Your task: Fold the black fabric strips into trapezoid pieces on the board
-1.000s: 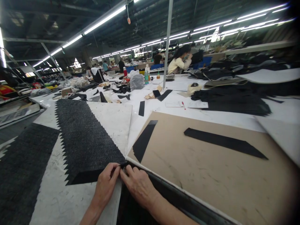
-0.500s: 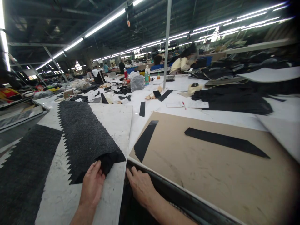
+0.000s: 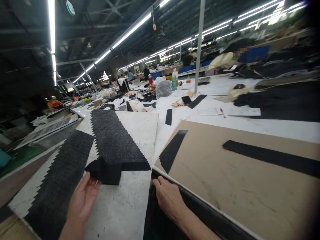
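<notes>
My left hand (image 3: 85, 193) pinches the near left edge of a small black fabric piece (image 3: 108, 171), which lies partly folded over the lower end of a dark grey fabric stack (image 3: 112, 136) with zigzag edges. A second zigzag-edged dark grey stack (image 3: 65, 173) lies to the left. Both rest on a marked white board (image 3: 125, 206). My right hand (image 3: 167, 191) is at the dark gap beside the board's right edge, its fingers curled; what they grip there is hidden.
To the right lies a tan board (image 3: 200, 166) bearing a short black strip (image 3: 173, 150) and a long black strip (image 3: 270, 155). Behind stand a grey pole (image 3: 199, 50), a plastic bag (image 3: 163, 87) and a green bottle (image 3: 174, 81). Another person (image 3: 222, 61) leans over the table farther back.
The black fabric piece was bunched in my left hand and is now spread flatter, with that hand farther left along it. My right hand stays at the gap. The view has turned left.
</notes>
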The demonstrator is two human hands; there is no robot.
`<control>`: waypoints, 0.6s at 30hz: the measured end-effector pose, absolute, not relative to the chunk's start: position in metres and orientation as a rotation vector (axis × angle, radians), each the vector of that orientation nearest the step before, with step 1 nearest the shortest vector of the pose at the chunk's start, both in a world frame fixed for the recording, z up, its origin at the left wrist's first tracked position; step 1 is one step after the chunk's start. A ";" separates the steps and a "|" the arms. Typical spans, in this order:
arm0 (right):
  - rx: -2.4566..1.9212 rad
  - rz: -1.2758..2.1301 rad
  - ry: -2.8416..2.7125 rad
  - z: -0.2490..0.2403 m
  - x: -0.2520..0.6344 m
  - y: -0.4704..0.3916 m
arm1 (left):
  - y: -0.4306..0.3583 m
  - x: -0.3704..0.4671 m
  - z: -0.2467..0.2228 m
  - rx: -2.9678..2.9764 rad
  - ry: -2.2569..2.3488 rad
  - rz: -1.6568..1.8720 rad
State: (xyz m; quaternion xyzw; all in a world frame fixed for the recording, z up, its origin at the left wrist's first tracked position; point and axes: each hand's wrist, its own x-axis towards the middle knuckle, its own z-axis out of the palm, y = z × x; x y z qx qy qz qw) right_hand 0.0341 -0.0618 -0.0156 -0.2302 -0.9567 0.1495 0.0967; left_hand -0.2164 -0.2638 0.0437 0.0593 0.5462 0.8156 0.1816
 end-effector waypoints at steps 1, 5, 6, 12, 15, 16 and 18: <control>-0.668 0.458 -2.818 -0.014 0.036 -0.062 | -0.253 -0.203 0.039 0.235 1.583 2.270; -0.605 0.526 -2.775 -0.012 0.048 -0.064 | -0.203 -0.148 0.016 0.545 1.783 1.996; -0.588 0.549 -2.769 -0.013 0.052 -0.065 | -0.192 -0.137 0.010 0.629 1.834 1.900; -0.581 0.784 -2.683 -0.020 0.067 -0.068 | -0.163 -0.115 -0.011 0.991 2.027 1.462; -0.721 0.986 -2.541 -0.024 0.060 -0.066 | -0.163 -0.119 -0.016 1.047 2.084 1.378; -0.791 1.065 -2.476 -0.025 0.055 -0.065 | -0.163 -0.120 -0.016 1.058 2.099 1.361; -0.919 1.242 -2.339 -0.029 0.041 -0.061 | -0.164 -0.121 -0.017 1.073 2.120 1.337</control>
